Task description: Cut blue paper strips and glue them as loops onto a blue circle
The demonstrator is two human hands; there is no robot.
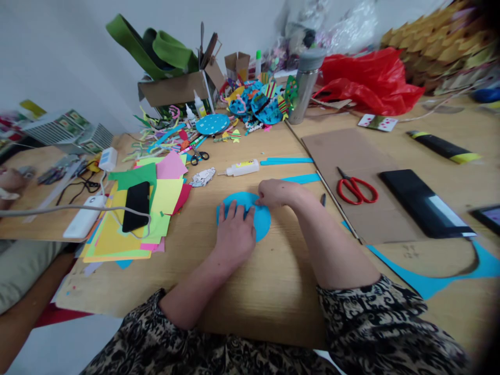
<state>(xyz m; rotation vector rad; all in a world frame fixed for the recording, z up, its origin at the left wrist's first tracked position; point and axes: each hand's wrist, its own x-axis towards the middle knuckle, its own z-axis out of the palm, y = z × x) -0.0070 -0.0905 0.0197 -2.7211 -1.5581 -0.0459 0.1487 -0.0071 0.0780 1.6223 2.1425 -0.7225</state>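
Observation:
A round piece of blue paper lies on the wooden table in front of me. My left hand rests flat on it, fingers spread. At the disc's upper right edge is my right hand, its fingers curled together; what they pinch, if anything, is hidden. Just beyond, a glue bottle lies on its side with its nozzle to the left. Thin blue paper strips lie past my right hand, and another blue strip sits closer, partly behind that hand.
To the left, a phone lies on stacked coloured paper. Red-handled scissors and a black power bank rest on cardboard at right. A steel flask stands behind. Another person's arm shows at far left.

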